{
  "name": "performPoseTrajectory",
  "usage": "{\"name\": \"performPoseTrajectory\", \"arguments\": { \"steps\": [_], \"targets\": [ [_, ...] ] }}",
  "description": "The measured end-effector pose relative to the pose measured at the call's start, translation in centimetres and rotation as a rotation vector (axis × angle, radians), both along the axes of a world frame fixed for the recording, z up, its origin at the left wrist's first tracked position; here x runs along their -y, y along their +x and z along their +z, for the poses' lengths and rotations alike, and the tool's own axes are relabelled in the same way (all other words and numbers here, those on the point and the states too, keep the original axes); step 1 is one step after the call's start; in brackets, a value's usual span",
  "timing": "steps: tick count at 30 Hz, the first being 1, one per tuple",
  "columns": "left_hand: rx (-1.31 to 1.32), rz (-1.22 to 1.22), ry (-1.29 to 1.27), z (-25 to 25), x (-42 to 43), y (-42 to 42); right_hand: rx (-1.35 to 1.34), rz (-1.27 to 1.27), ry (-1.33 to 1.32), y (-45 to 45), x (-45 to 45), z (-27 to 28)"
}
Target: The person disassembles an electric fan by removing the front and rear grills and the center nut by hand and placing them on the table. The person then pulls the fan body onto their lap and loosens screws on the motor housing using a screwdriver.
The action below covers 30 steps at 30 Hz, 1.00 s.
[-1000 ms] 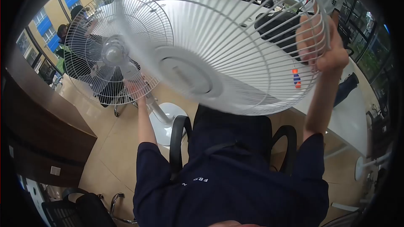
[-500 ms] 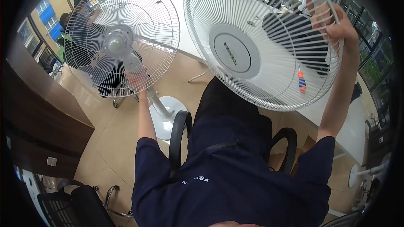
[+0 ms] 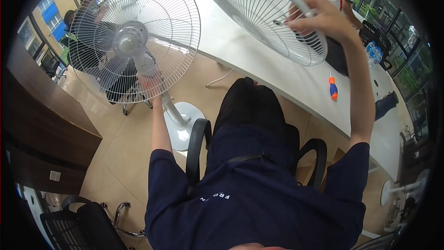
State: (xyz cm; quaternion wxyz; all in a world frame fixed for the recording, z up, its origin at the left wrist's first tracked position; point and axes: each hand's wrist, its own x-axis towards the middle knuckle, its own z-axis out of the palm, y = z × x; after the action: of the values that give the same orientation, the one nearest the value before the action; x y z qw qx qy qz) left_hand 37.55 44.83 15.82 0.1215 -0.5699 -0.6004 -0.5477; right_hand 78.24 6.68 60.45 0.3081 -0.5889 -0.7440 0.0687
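I have the white table [image 3: 296, 81] stretching across my feed, with the standing fan [image 3: 130, 40] at its left. Above the table I see the loose wire grille [image 3: 266, 23], steeply tilted, the right hand [image 3: 326, 18] gripping its edge. The left hand [image 3: 150, 81] shows behind the fan's wires, near its neck; whether it grips, I cannot tell. Smallest, an orange-and-blue screwdriver [image 3: 332, 88] lies on the table near the grille
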Motion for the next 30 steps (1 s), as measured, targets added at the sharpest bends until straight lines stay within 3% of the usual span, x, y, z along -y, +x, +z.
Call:
{"name": "performPoseTrajectory", "arguments": {
  "steps": [1,5,7,10,12,15,17,19,25,30],
  "targets": [
    [0.074,-0.155,-0.046,0.9,0.8,-0.3,0.022,0.021,-0.075,0.2,-1.3,-0.8],
    [0.118,-0.186,-0.175,3.5,3.1,0.2,0.077,0.01,-0.232,0.2,-5.2,-4.4],
    [0.162,-0.143,-0.155,2.9,2.7,0.3,0.471,0.052,-0.131,0.4,-7.3,-6.9],
    [0.244,-0.21,-0.105,6.6,6.1,1.4,0.499,0.003,-0.047,1.0,-9.3,-12.1],
    [0.19,-0.157,-0.081,5.7,5.2,1.2,0.475,-0.102,-0.12,1.4,-10.1,-14.7],
    [0.147,-0.105,-0.071,5.2,4.6,0.9,0.387,-0.237,-0.021,2.6,-10.7,-18.9],
    [0.158,-0.111,-0.089,5.1,4.6,1.2,0.265,-0.299,0.347,2.9,-10.5,-21.9],
    [0.15,-0.073,-0.058,5.0,4.6,1.3,0.279,-0.313,0.412,3.3,-9.6,-23.8],
    [0.248,-0.162,-0.052,3.6,3.4,1.0,0.212,-0.386,0.545,4.0,-8.7,-26.6],
    [0.092,-0.131,0.109,-1.2,-2.5,-1.1,0.098,-0.36,0.518,4.1,-8.8,-26.5]
  ]
}}
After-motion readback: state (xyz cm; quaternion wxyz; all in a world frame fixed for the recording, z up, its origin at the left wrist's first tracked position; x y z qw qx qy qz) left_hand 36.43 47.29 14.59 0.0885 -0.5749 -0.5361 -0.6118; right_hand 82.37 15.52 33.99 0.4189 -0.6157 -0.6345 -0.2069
